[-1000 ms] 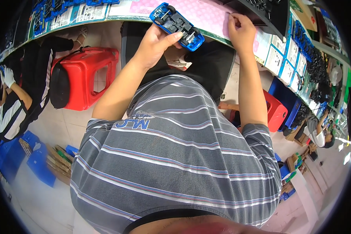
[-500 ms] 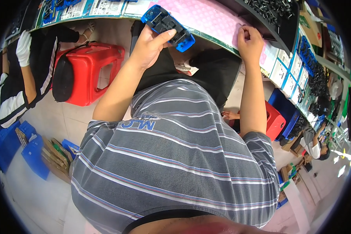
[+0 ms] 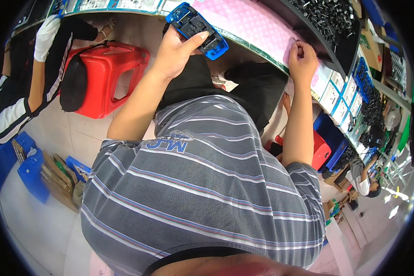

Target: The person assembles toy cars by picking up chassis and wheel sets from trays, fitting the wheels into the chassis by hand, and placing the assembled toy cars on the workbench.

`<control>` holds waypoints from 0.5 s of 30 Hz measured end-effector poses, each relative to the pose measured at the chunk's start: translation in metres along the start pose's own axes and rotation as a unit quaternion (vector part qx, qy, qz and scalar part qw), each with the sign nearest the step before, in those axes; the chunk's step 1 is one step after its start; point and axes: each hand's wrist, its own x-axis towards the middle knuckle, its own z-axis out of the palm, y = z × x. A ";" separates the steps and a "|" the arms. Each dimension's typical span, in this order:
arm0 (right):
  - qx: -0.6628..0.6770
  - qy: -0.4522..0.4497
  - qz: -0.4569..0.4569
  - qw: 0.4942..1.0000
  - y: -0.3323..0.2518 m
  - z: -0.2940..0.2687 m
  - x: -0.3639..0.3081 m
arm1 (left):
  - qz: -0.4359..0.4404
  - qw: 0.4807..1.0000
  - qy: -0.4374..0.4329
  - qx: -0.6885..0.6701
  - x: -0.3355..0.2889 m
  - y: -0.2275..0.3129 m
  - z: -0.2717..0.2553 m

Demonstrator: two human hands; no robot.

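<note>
Blue lettering point(image 3: 166, 146); left hand point(image 3: 177, 53) grips car point(image 3: 193, 25).

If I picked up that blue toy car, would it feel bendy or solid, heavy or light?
The car is probably stiff: it shows no sag in the left hand. It looks fairly light, since that hand alone holds it. Its smooth-looking blue shell may be slightly slippery.

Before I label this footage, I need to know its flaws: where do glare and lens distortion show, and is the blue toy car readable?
Head view: white glare near the lower right rim; same view: bench edge curved, corners black; same view: blue toy car in the left hand fairly clear, underside dark.
</note>
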 end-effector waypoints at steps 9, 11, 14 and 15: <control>-0.008 0.019 -0.040 0.999 -0.004 0.001 -0.001 | 0.091 0.980 0.154 0.084 -0.005 0.062 -0.079; -0.021 0.010 -0.029 0.999 -0.005 -0.001 -0.003 | 0.110 0.973 0.192 0.070 -0.007 0.088 -0.098; -0.024 0.009 -0.025 0.999 -0.008 -0.004 -0.003 | 0.158 0.958 0.206 0.122 0.001 0.133 -0.141; -0.032 0.016 -0.033 0.999 -0.006 -0.002 -0.003 | 0.149 0.952 0.221 0.149 0.006 0.149 -0.167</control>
